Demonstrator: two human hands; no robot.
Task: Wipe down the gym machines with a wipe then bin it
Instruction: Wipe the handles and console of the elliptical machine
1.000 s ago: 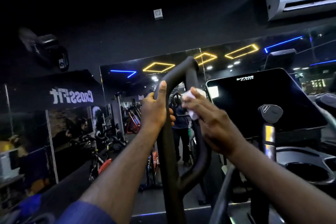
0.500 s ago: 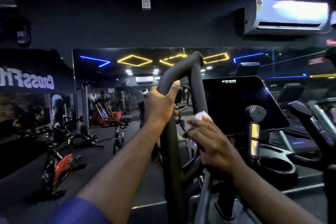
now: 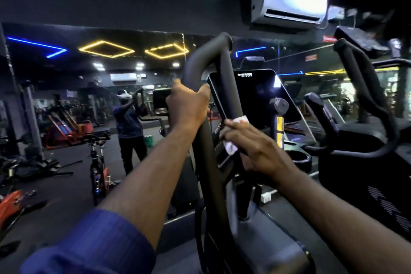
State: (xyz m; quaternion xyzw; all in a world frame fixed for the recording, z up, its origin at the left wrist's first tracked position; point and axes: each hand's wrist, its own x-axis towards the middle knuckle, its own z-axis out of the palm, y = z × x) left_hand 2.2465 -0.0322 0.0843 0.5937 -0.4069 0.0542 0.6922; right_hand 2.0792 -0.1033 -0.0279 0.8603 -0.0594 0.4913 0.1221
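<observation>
The left hand (image 3: 189, 107) is gripping the looped black handle (image 3: 206, 162) of the gym machine, with its fingers wrapping fully round the left bar just under the top bend. A blue sleeve (image 3: 93, 244) is covering that arm near the elbow. The right hand (image 3: 258, 149) is holding the one white wipe (image 3: 241, 119) against the handle's right bar, lower down and beside the bottom corner of the console (image 3: 255, 100). Its fingers are folding over the wipe, so only two bits are showing: one past the fingertips, one under the edge of the palm.

Writing is scarce and none of it is coming through clearly. A white logo (image 3: 244, 74) is sitting at the top of the dark console screen, too blurred to read. One air conditioner (image 3: 289, 4) is hanging on the wall above, carrying a small sticker at its upper left corner with print too fine to make out. A red sign (image 3: 311, 57) further right is equally unreadable.

In the mirror (image 3: 66, 95) two yellow diamond light outlines (image 3: 106, 49) and three blue strips (image 3: 35, 46) are glowing, and the person's reflection (image 3: 129, 118) is standing below them. A spin bike (image 3: 97, 158) is standing on the floor to the left — a second machine's handle (image 3: 355, 78) is rising at the right.
</observation>
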